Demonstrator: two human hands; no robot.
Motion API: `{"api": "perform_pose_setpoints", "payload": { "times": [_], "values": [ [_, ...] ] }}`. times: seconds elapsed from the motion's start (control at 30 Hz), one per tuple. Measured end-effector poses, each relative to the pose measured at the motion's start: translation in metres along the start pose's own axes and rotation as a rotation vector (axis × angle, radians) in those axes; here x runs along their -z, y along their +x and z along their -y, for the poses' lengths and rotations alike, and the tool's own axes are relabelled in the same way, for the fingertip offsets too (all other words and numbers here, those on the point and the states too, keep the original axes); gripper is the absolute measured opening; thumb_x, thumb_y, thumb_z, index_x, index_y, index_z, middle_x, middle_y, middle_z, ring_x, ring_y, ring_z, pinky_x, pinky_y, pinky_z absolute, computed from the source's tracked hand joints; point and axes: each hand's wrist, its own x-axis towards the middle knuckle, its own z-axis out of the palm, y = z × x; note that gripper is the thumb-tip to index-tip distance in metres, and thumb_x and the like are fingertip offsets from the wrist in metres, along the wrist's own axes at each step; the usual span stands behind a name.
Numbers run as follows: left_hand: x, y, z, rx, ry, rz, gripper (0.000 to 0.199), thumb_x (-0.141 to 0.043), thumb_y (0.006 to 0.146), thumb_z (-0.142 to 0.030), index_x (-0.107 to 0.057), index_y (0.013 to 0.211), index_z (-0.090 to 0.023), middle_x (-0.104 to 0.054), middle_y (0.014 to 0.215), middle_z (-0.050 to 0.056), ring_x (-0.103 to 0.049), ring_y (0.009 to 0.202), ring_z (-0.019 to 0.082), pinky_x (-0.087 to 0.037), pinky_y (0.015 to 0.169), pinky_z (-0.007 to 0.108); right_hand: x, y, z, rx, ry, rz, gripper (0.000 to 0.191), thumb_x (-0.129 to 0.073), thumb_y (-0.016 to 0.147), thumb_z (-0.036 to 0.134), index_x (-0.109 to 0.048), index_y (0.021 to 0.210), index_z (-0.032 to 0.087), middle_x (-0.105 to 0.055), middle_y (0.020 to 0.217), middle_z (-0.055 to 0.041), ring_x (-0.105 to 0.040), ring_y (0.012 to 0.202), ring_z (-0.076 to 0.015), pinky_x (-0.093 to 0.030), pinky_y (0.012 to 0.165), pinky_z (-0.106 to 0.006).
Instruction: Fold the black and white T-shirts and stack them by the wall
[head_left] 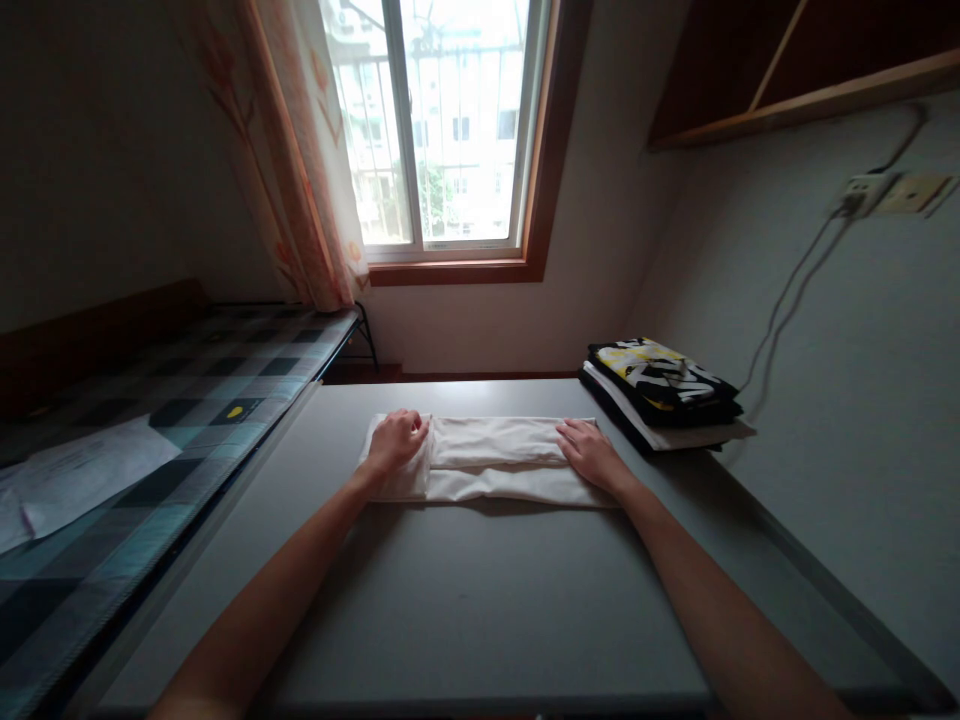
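Observation:
A white cloth garment [495,441], folded into a long, narrow strip, lies across the grey table [480,590]. Its left end is doubled over, with an edge running just right of my left hand [399,438]. That hand is on this doubled part, its fingers curled in and closed on the fabric; the fingertips are partly hidden. At the strip's other end, my right hand [589,450] lies flat with its fingers stretched out on the cloth. A lengthwise fold line and some wrinkles show between the two hands.
A stack of folded clothes [664,385], black, white and yellow, sits at the table's far right corner by the wall. On the left stands a bed with a checked cover [247,350] and sheets of paper [94,470]. A cable [787,280] hangs from a wall socket [866,190].

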Motion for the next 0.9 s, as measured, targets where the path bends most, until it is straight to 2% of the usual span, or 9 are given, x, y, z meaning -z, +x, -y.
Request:
{"api": "perform_pose_setpoints", "payload": {
  "times": [0.07,0.13,0.23,0.33,0.47,0.57,0.63,0.7,0.9],
  "values": [
    [-0.005,0.001,0.006,-0.002,0.054,-0.087,0.037,-0.04,0.095,-0.044,-0.066,0.103,-0.02,-0.067,0.111,0.012,-0.056,0.109,0.024,-0.038,0.092,0.033,-0.001,0.0,-0.001,0.002,-0.002,0.001,0.041,-0.038,0.095,0.033,-0.064,0.122,0.016,-0.058,0.134,-0.0164,-0.05,0.127,-0.0281,-0.038,0.106,-0.046],
    [-0.012,0.001,0.013,-0.016,0.092,-0.08,0.041,-0.04,0.095,-0.047,-0.063,0.116,-0.021,-0.061,0.127,0.012,-0.048,0.123,0.026,-0.032,0.103,0.038,-0.001,0.0,-0.001,0.004,-0.003,-0.001,0.041,-0.038,0.095,0.033,-0.064,0.122,0.016,-0.058,0.134,-0.0163,-0.05,0.127,-0.028,-0.038,0.106,-0.045],
    [-0.022,0.0,0.021,-0.035,0.121,0.001,0.048,-0.037,0.095,-0.052,-0.055,0.13,-0.024,-0.05,0.142,0.011,-0.035,0.136,0.03,-0.025,0.109,0.046,-0.001,0.0,0.0,0.007,-0.008,-0.008,0.041,-0.038,0.095,0.033,-0.064,0.122,0.017,-0.058,0.134,-0.0161,-0.05,0.126,-0.028,-0.039,0.105,-0.045],
    [-0.024,-0.001,0.021,-0.058,0.114,0.002,0.05,-0.037,0.095,-0.052,-0.052,0.133,-0.024,-0.047,0.145,0.011,-0.033,0.138,0.031,-0.024,0.11,0.049,0.0,0.0,0.0,0.003,-0.018,-0.007,0.042,-0.038,0.094,0.034,-0.064,0.122,0.017,-0.058,0.134,-0.0156,-0.05,0.126,-0.0275,-0.039,0.106,-0.044],
    [-0.012,-0.003,0.01,-0.048,0.118,-0.08,0.043,-0.046,0.09,-0.051,-0.062,0.115,-0.02,-0.06,0.123,0.014,-0.051,0.118,0.029,-0.034,0.1,0.041,0.001,0.0,0.0,-0.001,-0.022,0.001,0.043,-0.038,0.095,0.034,-0.064,0.123,0.016,-0.058,0.134,-0.0152,-0.051,0.126,-0.027,-0.039,0.106,-0.043],
    [-0.001,-0.005,0.0,-0.015,0.076,0.051,0.042,-0.048,0.086,-0.058,-0.065,0.093,-0.02,-0.067,0.092,0.01,-0.061,0.089,0.024,-0.041,0.08,0.032,0.001,-0.001,0.001,-0.002,-0.026,0.002,0.042,-0.037,0.095,0.034,-0.064,0.123,0.017,-0.058,0.135,-0.0146,-0.051,0.126,-0.0265,-0.039,0.106,-0.043],
    [0.003,-0.007,-0.005,0.011,0.045,0.165,0.044,-0.052,0.081,-0.062,-0.065,0.082,-0.02,-0.067,0.081,0.008,-0.062,0.078,0.023,-0.039,0.068,0.029,0.002,-0.001,0.001,-0.003,-0.028,0.004,0.042,-0.037,0.095,0.034,-0.064,0.123,0.017,-0.058,0.135,-0.0146,-0.051,0.126,-0.0262,-0.039,0.106,-0.042],
    [0.005,-0.007,-0.006,0.039,0.027,0.211,0.041,-0.057,0.076,-0.06,-0.064,0.077,-0.02,-0.068,0.08,0.008,-0.061,0.075,0.022,-0.035,0.062,0.027,0.002,-0.001,0.002,-0.007,-0.027,0.007,0.042,-0.038,0.095,0.034,-0.064,0.123,0.017,-0.058,0.135,-0.0148,-0.05,0.127,-0.0263,-0.039,0.106,-0.042],
    [0.011,0.0,0.008,0.009,-0.147,0.182,0.022,-0.059,0.07,-0.038,-0.056,0.062,-0.018,-0.058,0.06,0.001,-0.053,0.06,0.015,-0.026,0.053,0.025,0.002,0.0,0.002,-0.005,-0.016,0.014,0.043,-0.038,0.095,0.033,-0.064,0.123,0.015,-0.057,0.136,-0.0163,-0.049,0.128,-0.0272,-0.037,0.107,-0.043]
  ]
}}
